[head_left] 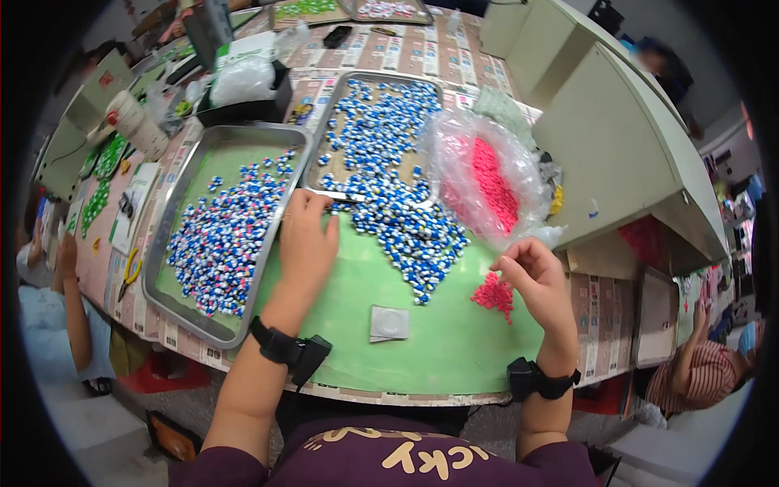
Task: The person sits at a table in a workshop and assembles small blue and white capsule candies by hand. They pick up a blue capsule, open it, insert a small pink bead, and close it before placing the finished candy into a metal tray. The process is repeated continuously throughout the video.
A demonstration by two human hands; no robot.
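My left hand is beside the right rim of the left metal tray, which holds a heap of small blue-and-white pieces with pink spots. Its thumb stands apart from the fingers, and no held thing shows. Nearby, a pile of blue-and-white pieces spills from the far metal tray onto the green mat. My right hand is pinched, thumb against forefinger, just above a small heap of pink pieces. Whatever lies between those fingertips is too small to make out.
A clear plastic bag of pink pieces lies open beyond my right hand. A small clear square packet is on the mat. Yellow-handled pliers lie at left; grey cabinets stand at right. Other people sit at both sides.
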